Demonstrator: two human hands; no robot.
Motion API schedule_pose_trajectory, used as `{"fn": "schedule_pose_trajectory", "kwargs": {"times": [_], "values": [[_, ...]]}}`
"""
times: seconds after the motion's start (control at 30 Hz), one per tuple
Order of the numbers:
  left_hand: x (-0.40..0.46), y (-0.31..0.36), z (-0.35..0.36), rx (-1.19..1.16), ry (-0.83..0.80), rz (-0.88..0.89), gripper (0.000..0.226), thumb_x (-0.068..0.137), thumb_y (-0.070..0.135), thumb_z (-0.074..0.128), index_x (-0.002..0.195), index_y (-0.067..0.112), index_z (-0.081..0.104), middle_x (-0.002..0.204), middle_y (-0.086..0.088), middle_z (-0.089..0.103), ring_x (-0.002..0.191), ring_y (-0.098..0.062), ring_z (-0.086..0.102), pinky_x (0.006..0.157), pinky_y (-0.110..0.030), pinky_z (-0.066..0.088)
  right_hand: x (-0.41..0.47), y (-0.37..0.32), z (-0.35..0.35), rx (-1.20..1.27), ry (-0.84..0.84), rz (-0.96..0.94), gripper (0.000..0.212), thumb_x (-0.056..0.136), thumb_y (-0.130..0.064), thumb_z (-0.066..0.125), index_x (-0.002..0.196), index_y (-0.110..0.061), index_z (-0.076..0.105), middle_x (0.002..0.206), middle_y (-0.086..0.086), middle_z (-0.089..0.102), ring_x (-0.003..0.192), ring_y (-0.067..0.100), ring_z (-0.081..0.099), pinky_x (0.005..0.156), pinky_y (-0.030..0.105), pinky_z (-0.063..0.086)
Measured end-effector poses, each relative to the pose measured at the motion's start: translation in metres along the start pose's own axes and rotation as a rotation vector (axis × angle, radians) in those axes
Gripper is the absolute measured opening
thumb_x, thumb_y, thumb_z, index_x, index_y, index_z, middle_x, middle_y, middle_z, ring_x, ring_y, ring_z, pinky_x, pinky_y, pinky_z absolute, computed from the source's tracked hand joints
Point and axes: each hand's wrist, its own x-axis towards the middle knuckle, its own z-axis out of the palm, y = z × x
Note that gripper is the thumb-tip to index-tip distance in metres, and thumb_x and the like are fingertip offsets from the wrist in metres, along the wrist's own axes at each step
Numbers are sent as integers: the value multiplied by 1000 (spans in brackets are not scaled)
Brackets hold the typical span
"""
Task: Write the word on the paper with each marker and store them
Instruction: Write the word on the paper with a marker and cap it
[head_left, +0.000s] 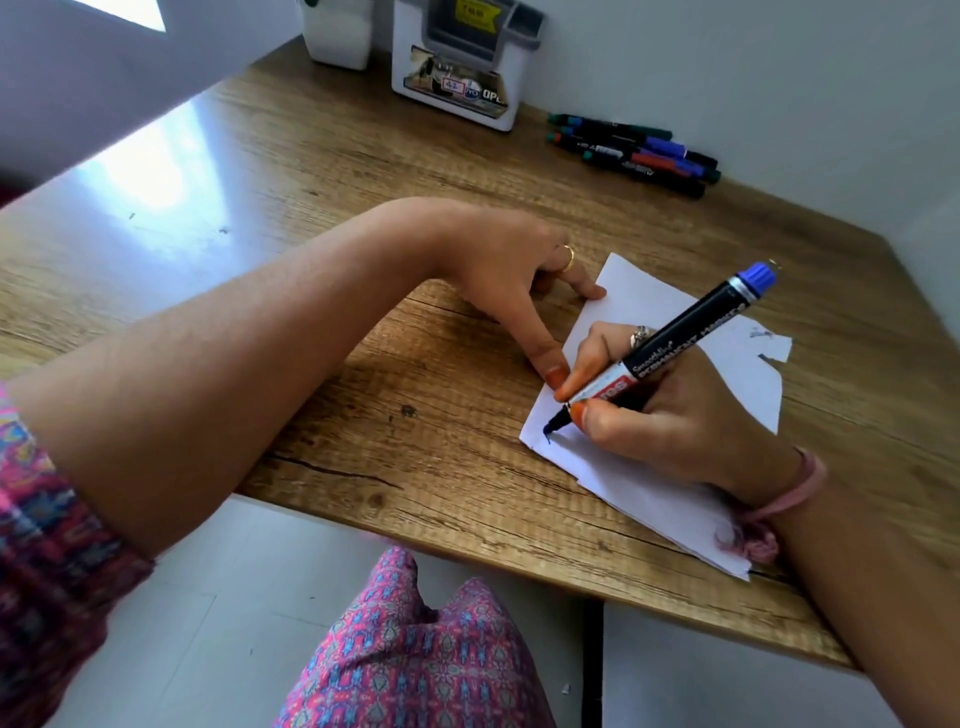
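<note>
The right hand (670, 415) grips the light, stiff marker (670, 348) low near its tip; the open left hand (498, 275) pins the thin, slippery paper (649, 306) to the tabletop (363, 171)

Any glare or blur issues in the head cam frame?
Head view: window glare washes out the table far-left; wide-angle bends its edges; spare markers soft at the back; the blue marker in the right hand is sharp, label partly readable.
</note>
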Motion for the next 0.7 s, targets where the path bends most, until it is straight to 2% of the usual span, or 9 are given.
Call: {"fn": "schedule_pose_trajectory", "kwargs": {"times": [0.07,0.13,0.17,0.27,0.37,0.53,0.63,0.7], "values": [[0,0,0,3,4,5,108,38,81,55,139,45,36,92,21,36,89,-9,43,67,-19,32,1,1,1,-3,24,0,8,69,-18,63,75,-13,62,66,4,62,58,2,53,56,13,41],[0,0,-1,7,7,5,107,40,80,55,139,45,36,94,16,39,90,-10,44,70,-22,34,1,1,1,-4,23,1,7,70,-18,62,76,-15,62,70,8,63,60,2,54,58,15,42],[0,0,-1,8,5,4,107,40,80,55,139,45,36,95,15,40,91,-10,44,71,-23,34,1,1,1,4,15,7,7,70,-18,62,76,-14,62,70,8,63,61,2,54,58,15,42],[0,0,-1,-2,-3,-5,109,38,82,55,139,46,35,98,15,41,94,-10,45,73,-25,36,0,0,-2,-11,-16,6,13,67,-16,61,74,-5,61,66,-8,64,59,0,55,57,12,41],[0,0,0,-13,3,-7,110,36,81,55,139,46,37,106,8,45,100,-13,48,84,-30,42,1,0,-2,-27,5,6,17,65,-19,61,72,-3,60,61,-9,60,56,0,51,55,13,39],[-1,0,-1,-20,3,-5,109,36,80,56,138,46,38,110,6,47,101,-14,49,90,-33,44,1,0,-1,-25,18,-12,17,66,-18,60,73,-3,59,61,-14,61,56,-2,52,55,10,39],[-1,0,0,-11,8,-5,109,38,80,57,138,45,37,110,6,48,101,-14,49,89,-32,44,1,0,-1,-30,36,-2,13,64,-19,61,72,-9,60,59,-10,58,54,0,48,53,12,38],[0,0,-1,1,0,-6,110,37,82,55,139,45,36,106,8,46,100,-13,48,84,-29,42,2,0,-1,-32,45,-8,13,65,-20,61,72,-9,60,60,-12,58,55,0,49,54,13,39]]}}
